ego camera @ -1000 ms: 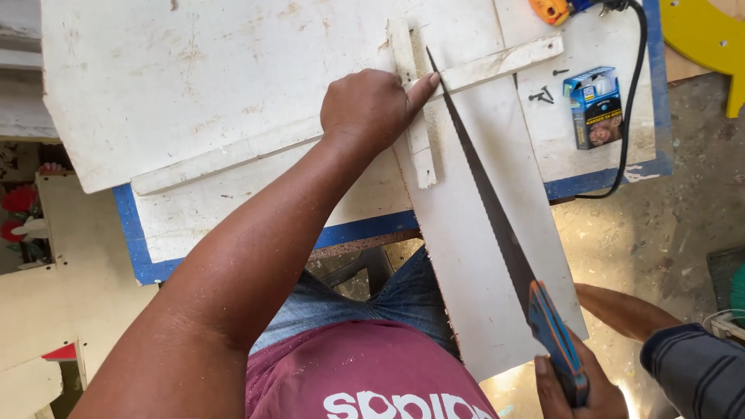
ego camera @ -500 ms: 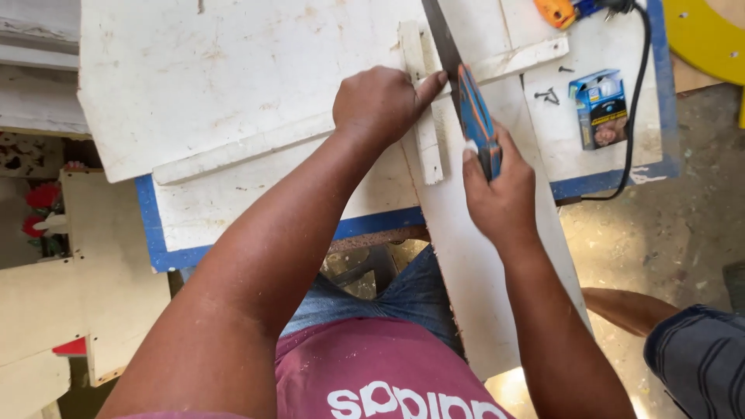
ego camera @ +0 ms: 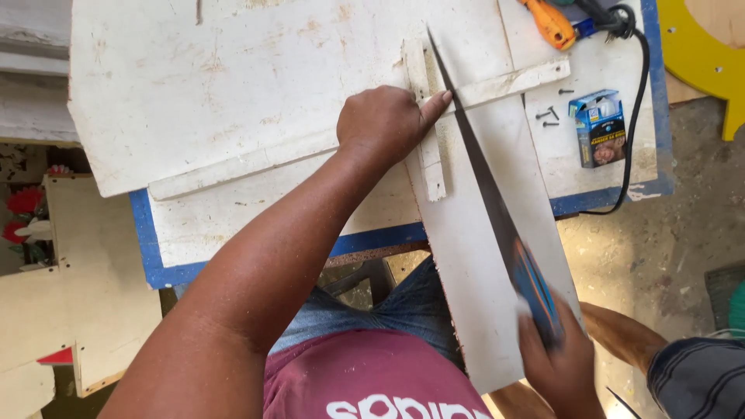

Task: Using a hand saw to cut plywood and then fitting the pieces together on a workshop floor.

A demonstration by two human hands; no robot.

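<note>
Our right hand (ego camera: 560,358) clenches the handsaw (ego camera: 497,209); our left hand (ego camera: 384,124) presses, fingers curled, on rough white-painted boards (ego camera: 233,93).

a blue-edged white worktable (ego camera: 147,233) stands on a dusty concrete floor (ego camera: 660,248) dappled with sunlight. pale cut-out wooden panels (ego camera: 46,302) lie to the left beside red flowers (ego camera: 23,203). a yellow board (ego camera: 698,46) sits at the upper right, white planks (ego camera: 31,85) at the upper left
</note>
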